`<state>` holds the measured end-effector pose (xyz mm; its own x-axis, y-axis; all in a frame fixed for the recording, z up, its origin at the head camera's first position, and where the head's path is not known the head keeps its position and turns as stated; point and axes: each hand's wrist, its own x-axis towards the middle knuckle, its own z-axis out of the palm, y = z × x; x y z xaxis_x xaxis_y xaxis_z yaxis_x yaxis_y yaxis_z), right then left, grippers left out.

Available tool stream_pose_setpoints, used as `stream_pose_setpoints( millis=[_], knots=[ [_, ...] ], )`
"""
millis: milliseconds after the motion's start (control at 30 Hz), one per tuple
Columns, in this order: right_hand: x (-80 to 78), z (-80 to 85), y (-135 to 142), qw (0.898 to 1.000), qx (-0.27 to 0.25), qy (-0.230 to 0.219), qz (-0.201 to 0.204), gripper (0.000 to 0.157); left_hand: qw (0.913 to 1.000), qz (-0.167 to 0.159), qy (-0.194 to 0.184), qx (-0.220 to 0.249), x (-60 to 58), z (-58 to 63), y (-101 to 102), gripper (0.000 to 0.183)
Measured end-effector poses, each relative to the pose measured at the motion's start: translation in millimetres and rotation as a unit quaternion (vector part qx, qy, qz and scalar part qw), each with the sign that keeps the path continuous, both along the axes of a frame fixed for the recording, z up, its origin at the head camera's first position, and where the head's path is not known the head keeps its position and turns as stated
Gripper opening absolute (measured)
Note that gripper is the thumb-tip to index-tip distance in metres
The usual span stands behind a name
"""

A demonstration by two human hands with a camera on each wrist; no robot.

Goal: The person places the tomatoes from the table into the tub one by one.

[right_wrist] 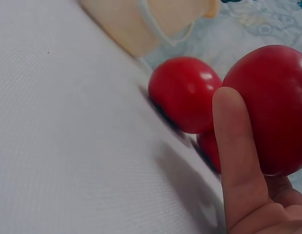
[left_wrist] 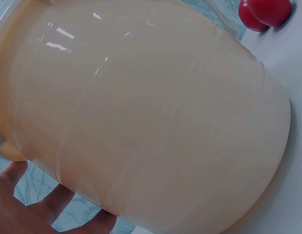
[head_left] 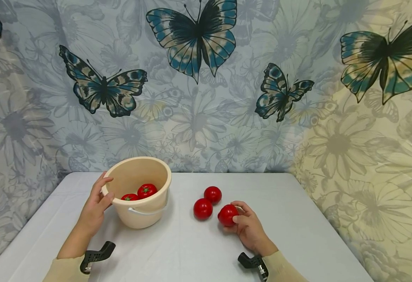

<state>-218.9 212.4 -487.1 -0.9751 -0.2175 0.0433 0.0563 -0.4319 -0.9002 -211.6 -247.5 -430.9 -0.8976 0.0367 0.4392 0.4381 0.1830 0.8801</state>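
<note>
My left hand [head_left: 94,205] grips the left rim of a cream plastic bucket [head_left: 139,214], with the thumb near the front edge. Inside the bucket, two red tomatoes [head_left: 147,190] with green tops are visible. In the left wrist view, the bucket's wall [left_wrist: 156,112] fills most of the picture. My right hand [head_left: 250,229] holds a red tomato [head_left: 227,215] between thumb and fingers. The right wrist view shows this held tomato [right_wrist: 273,112] raised off the table, its shadow below. Two more tomatoes, one nearer [head_left: 203,209] and one farther [head_left: 213,194], lie close together left of that hand.
A white cloth covers the table [head_left: 185,250]. The bucket's white handle [head_left: 147,212] hangs down its front. Behind the table hangs a curtain [head_left: 199,129] printed with butterflies and flowers. Each wrist wears a black camera mount [head_left: 98,254].
</note>
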Motion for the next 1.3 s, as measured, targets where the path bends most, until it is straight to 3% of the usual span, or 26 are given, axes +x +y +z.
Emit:
stream_pose_setpoints(
  millis=[400,1300],
  knots=[
    [-1.1,-0.3,4,0.999,-0.031,-0.002,-0.029,0.039,1.0000,0.001,-0.001,0.000,0.3,0.5,0,0.046],
    [-2.3,0.8,11,0.999,-0.052,0.011,-0.011,0.038,0.9999,0.003,0.007,-0.008,2.3,1.3,0,0.045]
  ],
)
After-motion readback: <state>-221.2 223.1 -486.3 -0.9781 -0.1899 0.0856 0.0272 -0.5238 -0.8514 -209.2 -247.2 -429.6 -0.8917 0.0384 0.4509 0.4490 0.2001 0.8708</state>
